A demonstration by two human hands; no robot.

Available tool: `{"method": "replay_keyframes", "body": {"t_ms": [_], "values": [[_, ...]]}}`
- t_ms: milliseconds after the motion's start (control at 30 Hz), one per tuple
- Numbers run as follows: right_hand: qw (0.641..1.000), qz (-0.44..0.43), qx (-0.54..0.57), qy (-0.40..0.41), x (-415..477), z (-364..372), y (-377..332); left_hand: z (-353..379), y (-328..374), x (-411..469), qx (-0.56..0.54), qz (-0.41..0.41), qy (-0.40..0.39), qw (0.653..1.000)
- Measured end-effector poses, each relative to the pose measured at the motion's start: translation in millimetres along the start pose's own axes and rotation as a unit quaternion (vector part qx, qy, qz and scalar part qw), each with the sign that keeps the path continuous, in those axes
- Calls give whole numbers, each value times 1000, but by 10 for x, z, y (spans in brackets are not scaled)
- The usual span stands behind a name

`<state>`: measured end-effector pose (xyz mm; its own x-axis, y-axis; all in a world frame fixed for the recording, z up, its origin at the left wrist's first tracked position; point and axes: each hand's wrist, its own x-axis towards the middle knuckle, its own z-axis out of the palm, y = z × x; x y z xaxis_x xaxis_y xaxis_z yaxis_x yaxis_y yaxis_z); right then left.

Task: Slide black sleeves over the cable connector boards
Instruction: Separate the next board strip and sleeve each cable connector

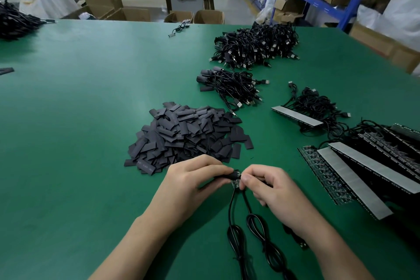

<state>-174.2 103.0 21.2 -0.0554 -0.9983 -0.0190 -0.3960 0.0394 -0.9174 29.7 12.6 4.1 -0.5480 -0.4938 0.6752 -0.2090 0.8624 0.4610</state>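
While the left hand (pixel 193 180) pinches a black sleeve (pixel 230 176) between thumb and curled fingers, the right hand (pixel 271 187) pinches the small connector board (pixel 235 183) with its fingertips. Sleeve and board touch between the two hands, just above the green table (pixel 91 120). Under the board the black cable (pixel 231 210) hangs down and lies in loops near the wrists. Just behind the hands lies a pile of loose sleeves (pixel 186 134). Strips of boards (pixel 354 173) lie on the right, and cable bundles (pixel 229 85) further back.
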Motion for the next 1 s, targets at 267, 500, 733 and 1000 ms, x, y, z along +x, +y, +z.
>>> {"method": "replay_keyframes", "body": {"t_ms": [267,500,733,1000], "values": [[996,38,77,-30,2,-15,11,-9,17,7,10,24,1,1000],[994,41,90,-38,-3,-14,-2,-1,40,30,55,41,-6,998],[995,46,85,-31,12,14,-1,13,81,20,-79,-133,-59,986],[996,-6,-88,24,-9,24,38,26,56,29,-117,-222,-60,966]]}}
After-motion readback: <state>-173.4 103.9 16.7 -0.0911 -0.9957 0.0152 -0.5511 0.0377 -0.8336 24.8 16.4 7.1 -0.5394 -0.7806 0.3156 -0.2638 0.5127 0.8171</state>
